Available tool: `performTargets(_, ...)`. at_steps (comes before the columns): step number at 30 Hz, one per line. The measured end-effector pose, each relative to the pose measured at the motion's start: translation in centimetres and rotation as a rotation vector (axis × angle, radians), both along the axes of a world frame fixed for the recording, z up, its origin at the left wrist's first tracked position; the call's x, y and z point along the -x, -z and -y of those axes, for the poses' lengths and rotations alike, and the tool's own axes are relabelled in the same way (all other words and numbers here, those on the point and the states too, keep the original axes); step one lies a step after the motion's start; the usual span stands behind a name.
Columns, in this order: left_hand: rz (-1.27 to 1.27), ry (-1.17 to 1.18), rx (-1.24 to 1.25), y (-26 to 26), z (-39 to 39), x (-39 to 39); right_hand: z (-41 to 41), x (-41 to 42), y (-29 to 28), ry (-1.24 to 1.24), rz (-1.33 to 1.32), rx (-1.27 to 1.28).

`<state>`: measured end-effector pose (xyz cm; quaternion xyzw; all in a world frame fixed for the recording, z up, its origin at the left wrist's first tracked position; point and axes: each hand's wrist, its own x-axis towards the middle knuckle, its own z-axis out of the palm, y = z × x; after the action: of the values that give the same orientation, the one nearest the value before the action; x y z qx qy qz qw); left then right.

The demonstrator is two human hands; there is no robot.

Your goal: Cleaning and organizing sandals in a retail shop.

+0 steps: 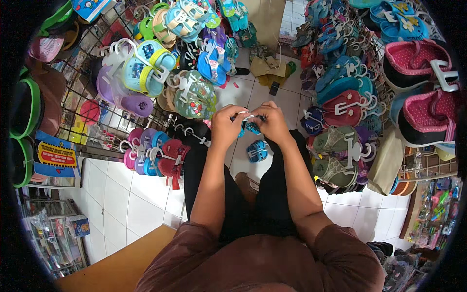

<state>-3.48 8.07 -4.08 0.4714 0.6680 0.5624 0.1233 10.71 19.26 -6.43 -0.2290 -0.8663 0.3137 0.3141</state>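
Both of my hands meet in front of me, above the gap between my knees. My left hand (227,122) pinches a white plastic shoe hanger (249,116) from the left. On the right, the fingers of my right hand (273,122) curl around a dark-strapped part of a small pair of blue children's sandals (252,127). My fingers hide much of the pair, so how the hanger sits in the straps is hidden. Below them, another pair of blue sandals (257,150) with a white hanger lies on the tiled floor.
Wire racks hung with children's shoes stand at both sides, with clear purple clogs (140,106) on the left and red sandals (344,109) on the right. A beige sack (268,69) sits ahead on white tiles (237,95). Beside me is a wooden surface (120,259).
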Motion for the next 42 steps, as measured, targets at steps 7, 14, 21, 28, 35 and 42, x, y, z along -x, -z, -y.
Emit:
performTargets(7,-0.001,0.180,0.081,0.3,0.9,2.6,-0.5,0.8,1.1,-0.094,0.027,0.161)
performTargets(14,-0.010,0.075,0.036,-0.1,0.4,2.4,-0.9,1.5,0.7,-0.047,-0.081,-0.009)
performTargets(21,0.123,-0.109,0.026,-1.3,0.0,1.2,0.0,1.5,-1.3,0.266,-0.304,0.045)
performTargets(28,0.345,-0.258,-0.016,-4.4,-0.1,-1.0,1.2,0.7,-2.0,0.357,-0.263,0.417)
performTargets(35,0.274,-0.277,-0.001,-5.6,0.8,-2.0,1.1,0.0,-1.4,0.279,-0.325,0.303)
performTargets(42,0.118,-0.117,0.062,-7.8,1.4,-1.9,0.2,-0.8,-0.8,-0.050,-0.346,0.598)
